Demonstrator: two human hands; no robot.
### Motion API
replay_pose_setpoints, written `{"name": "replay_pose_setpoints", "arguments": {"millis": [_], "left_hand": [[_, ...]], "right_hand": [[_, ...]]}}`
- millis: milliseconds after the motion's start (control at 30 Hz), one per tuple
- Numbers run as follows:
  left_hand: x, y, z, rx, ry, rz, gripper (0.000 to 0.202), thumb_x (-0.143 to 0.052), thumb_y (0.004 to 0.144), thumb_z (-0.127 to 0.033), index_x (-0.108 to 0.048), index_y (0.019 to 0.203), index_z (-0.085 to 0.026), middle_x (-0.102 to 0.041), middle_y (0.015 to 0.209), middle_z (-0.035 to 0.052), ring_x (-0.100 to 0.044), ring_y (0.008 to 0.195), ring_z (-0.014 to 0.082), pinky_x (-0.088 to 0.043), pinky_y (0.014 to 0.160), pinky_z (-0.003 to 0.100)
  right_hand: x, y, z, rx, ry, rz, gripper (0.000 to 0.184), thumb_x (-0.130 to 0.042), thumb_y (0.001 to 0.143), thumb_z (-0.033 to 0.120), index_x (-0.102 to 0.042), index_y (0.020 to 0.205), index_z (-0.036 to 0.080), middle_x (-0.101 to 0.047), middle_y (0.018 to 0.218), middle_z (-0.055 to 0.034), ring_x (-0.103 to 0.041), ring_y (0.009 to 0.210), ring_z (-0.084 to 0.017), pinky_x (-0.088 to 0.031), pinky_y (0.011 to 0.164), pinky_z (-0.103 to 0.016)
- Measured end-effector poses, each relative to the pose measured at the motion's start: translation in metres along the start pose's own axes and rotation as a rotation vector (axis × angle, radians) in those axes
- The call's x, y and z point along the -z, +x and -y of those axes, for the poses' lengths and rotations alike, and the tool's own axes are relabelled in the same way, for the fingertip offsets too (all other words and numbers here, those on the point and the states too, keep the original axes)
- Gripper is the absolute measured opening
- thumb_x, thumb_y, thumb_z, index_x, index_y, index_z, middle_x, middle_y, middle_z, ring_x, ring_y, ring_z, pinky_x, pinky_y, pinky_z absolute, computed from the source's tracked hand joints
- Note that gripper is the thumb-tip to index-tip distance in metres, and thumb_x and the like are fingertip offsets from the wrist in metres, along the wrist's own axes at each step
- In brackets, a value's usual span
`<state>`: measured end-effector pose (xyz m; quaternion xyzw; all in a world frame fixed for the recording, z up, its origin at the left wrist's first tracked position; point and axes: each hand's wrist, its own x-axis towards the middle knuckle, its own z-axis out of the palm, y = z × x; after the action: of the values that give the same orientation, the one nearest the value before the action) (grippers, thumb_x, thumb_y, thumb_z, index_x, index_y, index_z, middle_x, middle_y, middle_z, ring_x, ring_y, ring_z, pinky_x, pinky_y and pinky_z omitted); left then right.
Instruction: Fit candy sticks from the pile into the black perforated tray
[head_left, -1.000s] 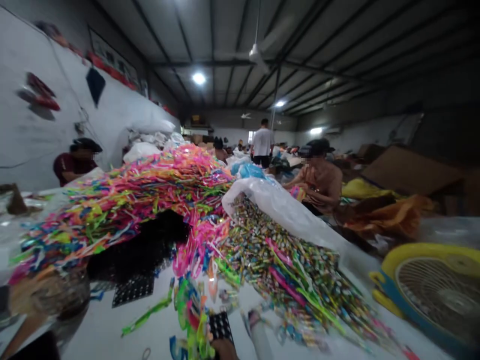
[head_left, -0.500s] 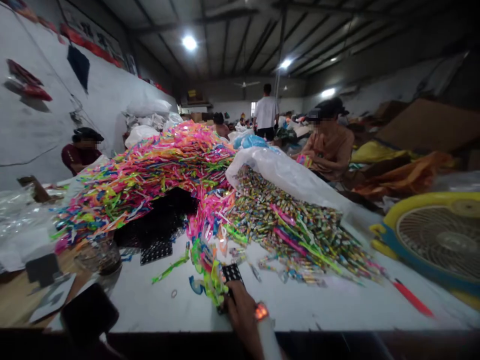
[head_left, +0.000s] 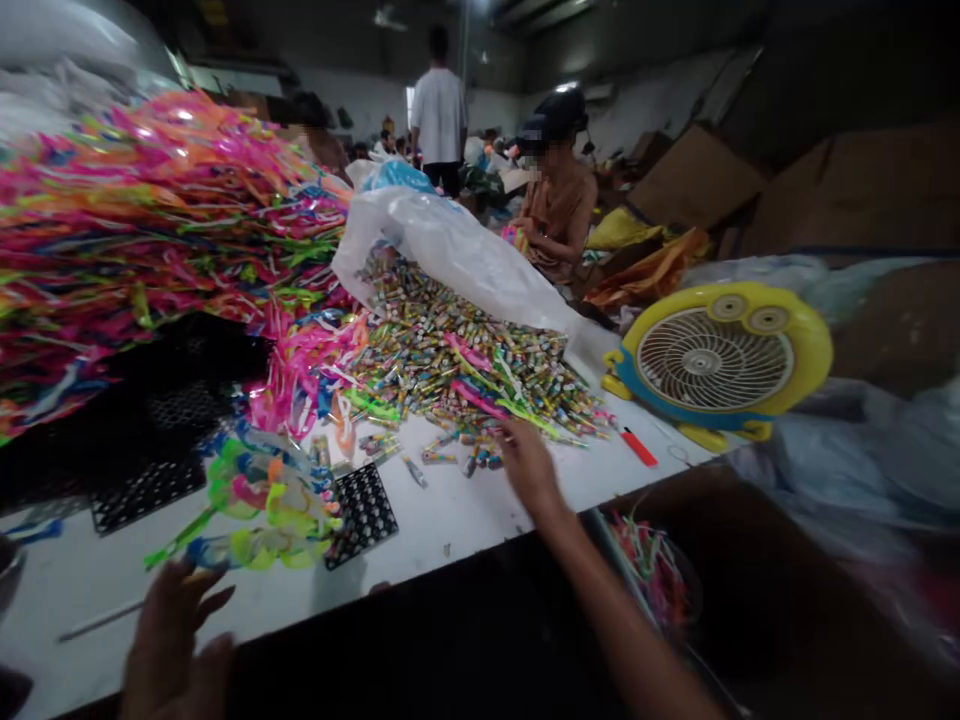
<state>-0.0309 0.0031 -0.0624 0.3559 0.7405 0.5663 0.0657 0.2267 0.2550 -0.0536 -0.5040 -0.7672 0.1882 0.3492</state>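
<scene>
My left hand (head_left: 176,625) is low at the left, blurred, with fingers apart. It is by a clump of neon green, yellow and blue plastic pieces (head_left: 262,510); a thin rod (head_left: 101,620) reaches out from beside it. The clump lies against a small black tray with rows of holes (head_left: 364,515). My right hand (head_left: 534,475) reaches forward, fingers extended, to the near edge of a heap of small patterned tubes (head_left: 442,350). Its fingertips are at the tubes and are partly blurred; nothing is visibly held. Pink and green strips (head_left: 480,395) lie on the heap just beyond.
A large mound of colourful plastic pieces (head_left: 150,220) rises at the left, with black sheeting (head_left: 172,370) before it. White plastic (head_left: 457,255) drapes over the tubes. A yellow fan (head_left: 712,365) and a red-handled tool (head_left: 639,448) are at the right. A co-worker (head_left: 559,200) sits beyond.
The view has turned right and down. A hand that was on the black tray has left it. Both hands show now, the right one at the tube heap.
</scene>
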Motion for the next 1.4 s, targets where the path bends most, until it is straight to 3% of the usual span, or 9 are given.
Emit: {"name": "replay_pose_setpoints", "arguments": {"millis": [100, 200, 400, 533, 633, 800, 1000, 1200, 1400], "left_hand": [[-0.034, 0.000, 0.002, 0.152, -0.025, 0.066, 0.071, -0.065, 0.072, -0.052, -0.042, 0.133, -0.025, -0.050, 0.135, 0.0105, -0.055, 0.114, 0.0312, -0.048, 0.097, 0.049], [-0.059, 0.000, 0.006, 0.269, 0.064, 0.061, 0.057, -0.068, 0.069, -0.050, -0.053, 0.118, -0.023, -0.064, 0.111, 0.0074, -0.059, 0.107, 0.0276, -0.049, 0.096, 0.044], [-0.070, 0.004, 0.018, 0.269, 0.345, 0.054, 0.049, -0.066, 0.067, -0.050, -0.058, 0.103, -0.018, -0.064, 0.102, 0.0121, -0.060, 0.103, 0.0326, -0.049, 0.092, 0.048], [-0.072, 0.002, 0.014, 0.293, 0.368, 0.015, 0.052, -0.064, 0.069, -0.048, -0.054, 0.109, -0.016, -0.063, 0.103, 0.0136, -0.059, 0.106, 0.0334, -0.049, 0.092, 0.048], [-0.072, 0.002, 0.011, 0.276, 0.337, 0.021, 0.049, -0.060, 0.073, -0.047, -0.053, 0.113, -0.019, -0.062, 0.110, 0.0119, -0.058, 0.107, 0.0310, -0.048, 0.092, 0.047], [-0.070, 0.001, 0.013, 0.169, 0.226, -0.001, 0.039, -0.058, 0.079, -0.041, -0.055, 0.111, -0.020, -0.062, 0.114, 0.0097, -0.057, 0.111, 0.0262, -0.047, 0.097, 0.043], [-0.070, 0.000, 0.012, 0.171, 0.244, -0.018, 0.046, -0.058, 0.080, -0.041, -0.050, 0.120, -0.020, -0.064, 0.109, 0.0082, -0.060, 0.106, 0.0255, -0.051, 0.090, 0.040], [-0.071, -0.001, 0.017, 0.134, 0.258, -0.028, 0.042, -0.057, 0.082, -0.039, -0.053, 0.117, -0.017, -0.059, 0.122, 0.0124, -0.056, 0.116, 0.0261, -0.047, 0.098, 0.040], [-0.071, -0.002, 0.018, 0.089, 0.268, -0.009, 0.025, -0.059, 0.082, -0.034, -0.058, 0.101, -0.019, -0.065, 0.107, 0.0097, -0.060, 0.108, 0.0248, -0.050, 0.093, 0.039]], "right_hand": [[0.041, 0.027, -0.043, -0.217, -0.451, 0.103, 0.029, -0.044, 0.088, 0.019, -0.062, 0.110, 0.014, -0.057, 0.107, -0.0149, -0.058, 0.096, -0.022, -0.046, 0.084, -0.034], [0.051, 0.038, -0.061, -0.239, -0.679, 0.267, 0.033, -0.044, 0.089, 0.021, -0.058, 0.118, 0.014, -0.056, 0.108, -0.0158, -0.058, 0.098, -0.023, -0.045, 0.080, -0.032], [0.055, 0.037, -0.068, -0.221, -0.795, 0.344, 0.028, -0.039, 0.091, 0.026, -0.061, 0.101, 0.013, -0.058, 0.105, -0.0160, -0.059, 0.098, -0.026, -0.044, 0.073, -0.034], [0.066, 0.037, -0.060, -0.196, -0.748, 0.239, 0.027, -0.037, 0.091, 0.029, -0.060, 0.097, 0.017, -0.060, 0.105, -0.0144, -0.059, 0.090, -0.025, -0.043, 0.068, -0.034], [0.047, 0.030, -0.036, -0.164, -0.434, 0.218, 0.022, -0.039, 0.090, 0.032, -0.056, 0.086, 0.019, -0.063, 0.081, -0.0080, -0.059, 0.074, -0.020, -0.043, 0.065, -0.032], [-0.043, 0.011, 0.031, -0.141, 0.402, 0.408, 0.025, -0.052, 0.081, 0.045, -0.051, 0.086, 0.020, -0.057, 0.067, 0.0018, -0.055, 0.057, -0.014, -0.047, 0.054, -0.026], [-0.126, 0.016, 0.088, 0.033, 0.644, 0.633, 0.021, -0.046, 0.086, 0.033, -0.052, 0.099, 0.018, -0.066, 0.082, -0.0006, -0.060, 0.059, -0.010, -0.049, 0.060, -0.025], [-0.118, 0.020, 0.093, 0.209, 0.475, 0.638, 0.018, -0.045, 0.088, 0.026, -0.057, 0.099, 0.019, -0.064, 0.094, -0.0027, -0.058, 0.059, -0.009, -0.050, 0.069, -0.028], [-0.097, -0.028, 0.094, 0.199, 0.556, 0.673, 0.020, -0.047, 0.089, 0.028, -0.060, 0.103, 0.021, -0.064, 0.083, -0.0010, -0.062, 0.066, -0.013, -0.052, 0.069, -0.029]]}}
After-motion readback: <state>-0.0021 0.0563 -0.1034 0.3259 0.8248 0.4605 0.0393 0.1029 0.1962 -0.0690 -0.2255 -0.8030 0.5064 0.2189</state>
